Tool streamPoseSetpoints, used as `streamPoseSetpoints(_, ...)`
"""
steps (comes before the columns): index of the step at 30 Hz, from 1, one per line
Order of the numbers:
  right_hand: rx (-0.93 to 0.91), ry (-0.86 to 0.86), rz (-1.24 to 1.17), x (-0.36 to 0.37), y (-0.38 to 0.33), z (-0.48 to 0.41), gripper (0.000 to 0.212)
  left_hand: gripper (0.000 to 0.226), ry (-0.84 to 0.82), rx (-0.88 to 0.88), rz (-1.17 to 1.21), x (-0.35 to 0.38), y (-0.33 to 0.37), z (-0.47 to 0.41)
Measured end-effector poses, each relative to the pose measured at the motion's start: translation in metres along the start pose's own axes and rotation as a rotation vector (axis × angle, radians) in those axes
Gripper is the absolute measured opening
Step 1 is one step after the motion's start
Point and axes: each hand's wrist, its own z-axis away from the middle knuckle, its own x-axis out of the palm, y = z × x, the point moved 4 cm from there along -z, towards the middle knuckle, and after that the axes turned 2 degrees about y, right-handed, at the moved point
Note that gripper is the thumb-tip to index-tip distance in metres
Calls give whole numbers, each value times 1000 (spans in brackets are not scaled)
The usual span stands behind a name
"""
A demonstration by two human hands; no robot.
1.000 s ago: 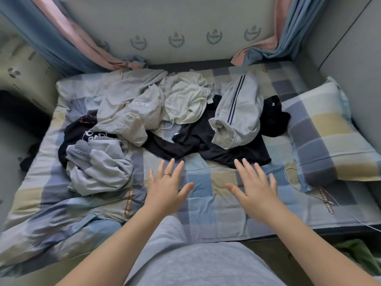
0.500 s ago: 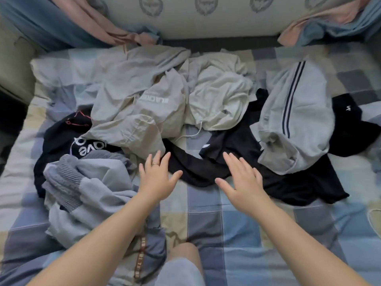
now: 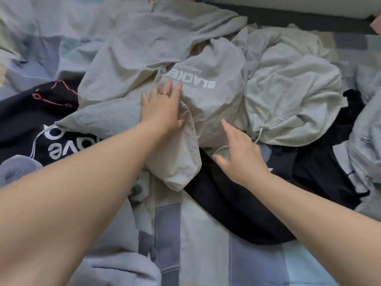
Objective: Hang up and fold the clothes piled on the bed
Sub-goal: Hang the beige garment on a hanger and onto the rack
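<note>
At the middle of the bed, on the pile of clothes, we see the left hand (image 3: 162, 108) laid palm down on a grey top (image 3: 208, 106) that bears pale lettering. Its fingers are straight and close together, with a ring (image 3: 165, 93) on one of them. The thumb sits against a bunched fold of the same cloth, and we cannot tell whether it pinches that fold. The right hand (image 3: 241, 155) is open, with fingers spread and holding nothing. Its forefinger lies over the lower edge of the grey top, and its thumb is over a black garment (image 3: 237, 203). We cannot say whether it touches the cloth.

Around the grey top we find other clothes crowding in. A pale top with a drawstring (image 3: 292, 89) lies just beside it on the right, its edge overlapping. A navy top (image 3: 31, 112) with white letters and a pink line drawing is partly tucked under it on the left. A loose flap of the grey top hangs down over the black garment. A blue-grey garment (image 3: 18, 168) lies at the lower left, and a light grey one (image 3: 367, 141) sits at the right edge. The checked sheet (image 3: 206, 254) shows beneath them.

Both forearms are bare. They come in from the lower corners and draw together toward the grey top, the left reaching further than the right.
</note>
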Motion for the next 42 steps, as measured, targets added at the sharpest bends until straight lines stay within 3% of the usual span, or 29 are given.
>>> streamPoseSetpoints(4, -21, 37, 28, 15, -6, -15, 98, 28, -102, -27, 9, 23, 5, 1)
streamPoseSetpoints(11, -110, 13, 242, 13, 5, 1, 104, 17, -251, 80, 294, 41, 35, 89)
streamPoseSetpoints(13, -144, -9, 284, 13, 15, 13, 90, 26, -324, 136, 392, 44, 48, 129)
streamPoseSetpoints(17, -198, -10, 255, 16, 41, 64, 18, 29, -424, 193, 524, 54, 82, 212)
streamPoseSetpoints(19, -185, -24, 225, 17, 59, 97, 12, 27, -449, 191, 554, 61, 101, 246)
streamPoseSetpoints(20, -158, -46, 218, 18, 70, 115, 11, 27, -474, 198, 572, 64, 113, 263)
streamPoseSetpoints(22, -55, -138, 99, 23, 90, 148, 29, 24, -528, 240, 594, 70, 140, 296)
streamPoseSetpoints(24, 224, -267, -336, 30, 103, 181, 32, 19, -584, 305, 595, 74, 167, 330)
streamPoseSetpoints(27, 758, -324, -1012, 37, 116, 225, 35, 8, -680, 377, 580, 78, 201, 376)
streamPoseSetpoints(29, 879, -359, -1172, 36, 129, 250, 34, 7, -737, 418, 581, 80, 223, 406)
streamPoseSetpoints(31, 841, -339, -1185, 34, 146, 273, 14, 12, -792, 490, 561, 84, 248, 435)
streamPoseSetpoints(33, 831, -298, -1145, 34, 169, 295, 7, 14, -814, 542, 515, 90, 276, 458)
streamPoseSetpoints(37, 884, -191, -1002, 37, 228, 348, 10, 6, -866, 539, 447, 112, 328, 497)
streamPoseSetpoints(42, 1094, 22, -847, 42, 319, 435, 25, 7, -993, 597, 368, 141, 388, 534)
